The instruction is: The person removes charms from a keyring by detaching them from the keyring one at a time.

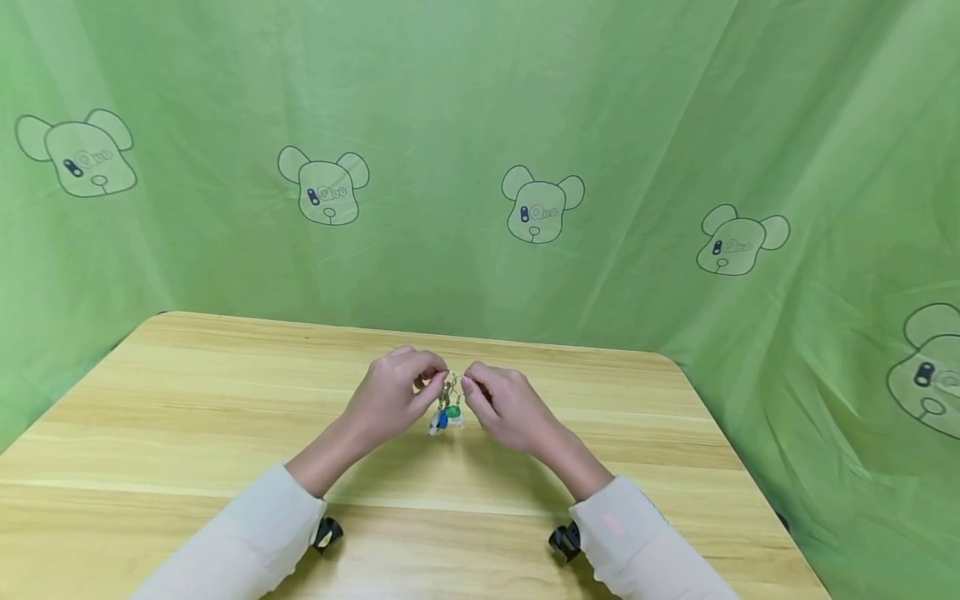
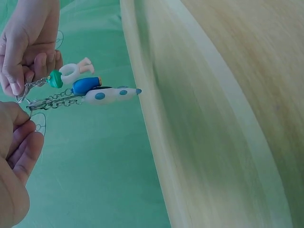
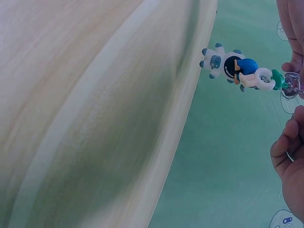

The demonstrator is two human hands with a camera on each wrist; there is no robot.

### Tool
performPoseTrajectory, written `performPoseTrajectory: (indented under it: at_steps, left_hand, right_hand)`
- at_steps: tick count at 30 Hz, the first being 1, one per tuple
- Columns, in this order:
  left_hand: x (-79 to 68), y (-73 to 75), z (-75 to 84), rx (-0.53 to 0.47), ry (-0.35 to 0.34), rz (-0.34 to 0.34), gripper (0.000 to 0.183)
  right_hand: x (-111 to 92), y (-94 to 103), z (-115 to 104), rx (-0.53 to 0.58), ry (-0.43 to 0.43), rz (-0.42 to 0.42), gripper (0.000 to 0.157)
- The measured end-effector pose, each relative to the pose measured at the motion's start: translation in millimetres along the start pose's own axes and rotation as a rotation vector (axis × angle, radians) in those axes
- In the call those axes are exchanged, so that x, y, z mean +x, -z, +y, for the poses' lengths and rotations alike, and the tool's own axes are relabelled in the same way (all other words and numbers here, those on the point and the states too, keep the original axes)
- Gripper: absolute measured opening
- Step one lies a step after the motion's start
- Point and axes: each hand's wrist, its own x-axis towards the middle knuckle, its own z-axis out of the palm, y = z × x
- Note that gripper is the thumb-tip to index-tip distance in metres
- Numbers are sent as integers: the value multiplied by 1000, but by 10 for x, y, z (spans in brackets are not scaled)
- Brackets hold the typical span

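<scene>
Up over the table, my left hand (image 1: 392,390) and right hand (image 1: 513,408) meet at a bunch of keychain charms. The left hand pinches the metal rings at the top, and the right hand pinches a ring (image 2: 20,99) on the chain of the green-topped charm. From short chains (image 2: 52,101) hang a white astronaut figure (image 3: 216,62) with blue spots, a blue figure (image 2: 86,86), and a small figure with a green top (image 2: 55,79) and a white ring (image 2: 70,73) around it. In the head view, fingers partly hide the rings.
Under the hands lies a light wooden table (image 1: 225,400) with rounded far corners. A green curtain (image 1: 435,100) printed with bear heads surrounds it. Black wrist devices (image 1: 566,542) sit below both sleeve cuffs.
</scene>
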Motion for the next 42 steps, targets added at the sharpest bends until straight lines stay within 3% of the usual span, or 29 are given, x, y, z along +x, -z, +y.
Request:
performPoseTrajectory:
  at_steps: [27,34,42]
  left_hand:
    - [-11,-2,-11,-7,-10,5,6]
    - [-1,27,6,-35,15,2,7]
    - [-12,34,-13,-32,28,-8,6]
  right_hand:
    - [-20,-27,15,-75,23,-57,21]
    - [-25,-15,19,-69,37,-73,21]
    - [-53,10,34,-68,-4,-102,21]
